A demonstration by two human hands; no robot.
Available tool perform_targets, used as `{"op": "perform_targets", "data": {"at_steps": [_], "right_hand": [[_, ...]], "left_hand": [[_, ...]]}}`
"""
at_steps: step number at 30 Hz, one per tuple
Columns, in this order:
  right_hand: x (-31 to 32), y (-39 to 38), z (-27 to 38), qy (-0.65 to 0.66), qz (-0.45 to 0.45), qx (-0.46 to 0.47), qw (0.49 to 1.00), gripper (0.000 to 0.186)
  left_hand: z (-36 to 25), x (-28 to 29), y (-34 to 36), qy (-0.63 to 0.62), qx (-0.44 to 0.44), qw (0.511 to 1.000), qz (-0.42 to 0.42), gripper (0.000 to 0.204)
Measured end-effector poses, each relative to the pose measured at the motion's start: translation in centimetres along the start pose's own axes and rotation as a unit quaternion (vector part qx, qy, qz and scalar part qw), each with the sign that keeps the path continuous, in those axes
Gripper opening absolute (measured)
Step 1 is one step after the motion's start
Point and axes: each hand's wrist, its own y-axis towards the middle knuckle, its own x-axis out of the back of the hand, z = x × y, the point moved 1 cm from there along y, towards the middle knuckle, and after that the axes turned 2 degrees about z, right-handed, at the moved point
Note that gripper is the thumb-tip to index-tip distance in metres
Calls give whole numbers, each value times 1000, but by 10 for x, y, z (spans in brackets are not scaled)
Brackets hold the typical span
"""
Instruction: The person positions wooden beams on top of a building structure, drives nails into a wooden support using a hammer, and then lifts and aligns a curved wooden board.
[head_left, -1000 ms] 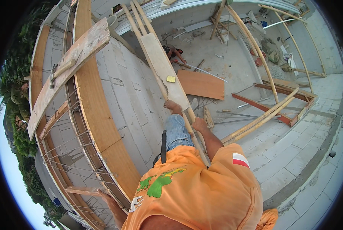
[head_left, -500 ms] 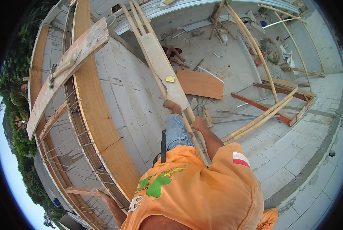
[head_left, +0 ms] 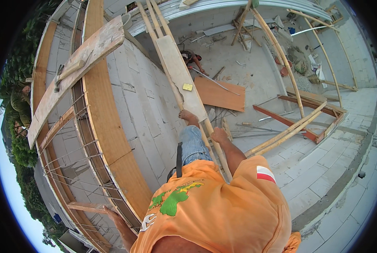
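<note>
My right hand (head_left: 219, 135) is closed over one of the bamboo poles (head_left: 222, 158) that run lengthwise beneath me. At lower left my left hand (head_left: 112, 214) grips the end of a short wooden crosspiece (head_left: 86, 207) on the timber formwork (head_left: 127, 168); its fingertips are partly hidden. A bare foot (head_left: 188, 116) of mine rests on the poles, at the near end of a pale plank (head_left: 174, 63). On that plank lies a small yellow object (head_left: 187, 87), out of reach of both hands.
A hammer (head_left: 57, 80) lies on a slanting board (head_left: 83, 52) across the formwork, where thin steel bars (head_left: 72, 158) show. Far below, a person (head_left: 192, 59) crouches near a brown panel (head_left: 222, 95). Bamboo poles (head_left: 281, 130) and reddish timbers (head_left: 281, 120) stand to the right.
My hands keep their places while the view shifts slightly. Below, the person's arm has moved, and the long pale strip beside it has swung to a steeper slant.
</note>
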Motion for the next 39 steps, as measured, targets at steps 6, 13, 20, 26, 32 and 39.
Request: {"op": "perform_targets", "data": {"at_steps": [6,13,20,26,32,39], "right_hand": [[-11,17,-9,-24,-3,37,999,36],[-12,8,-1,-17,-9,21,1000,37],[-25,14,5,-48,-17,88,995,36],[-38,40,-37,-80,-33,161,983,27],[-22,79,-39,-276,34,258,925,34],[11,56,37,-65,90,211,971,26]], "left_hand": [[0,-1,2,20,-7,999,-24,104],[-5,-16,1,9,-4,1000,-13,100],[-2,-4,-30,-42,-17,999,-15,94],[-5,-22,-27,-8,-29,998,-61,87],[-18,-26,-49,-65,-29,995,-72,81],[-13,-14,-38,23,-19,996,-87,63]]}}
